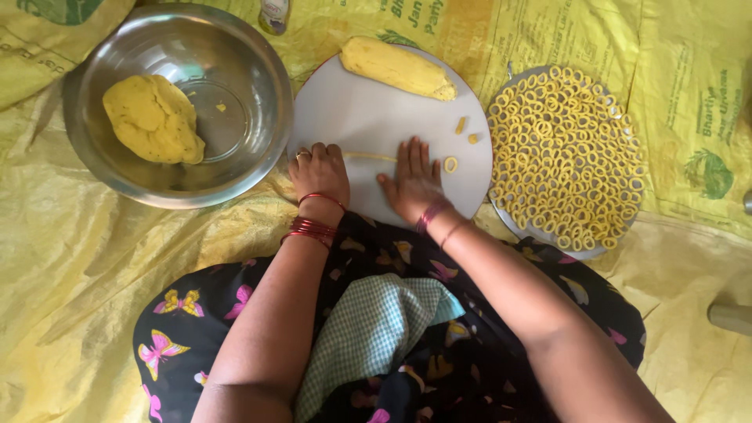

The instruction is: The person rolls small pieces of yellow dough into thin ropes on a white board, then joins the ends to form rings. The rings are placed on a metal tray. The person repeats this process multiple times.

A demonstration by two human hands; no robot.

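Lap in butterfly-print cloth (pixel 196 345) nearest; left hand (pixel 319 172), right hand (pixel 413 182) flat, no grip, covering thin dough rope (pixel 368 157) ends.

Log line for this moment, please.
left hand + right hand: flat on dough strand | white board | ring beside

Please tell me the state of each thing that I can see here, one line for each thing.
Left hand: flat on the dough strand.
Right hand: flat on the same strand.
Dough strand: thin, stretched between the hands.
Round board: flat, bearing strand, log, small pieces.
Dough log: thick, lying at the board's far edge.
Steel bowl: upright, holding a dough lump.
Plate: full of dough rings.
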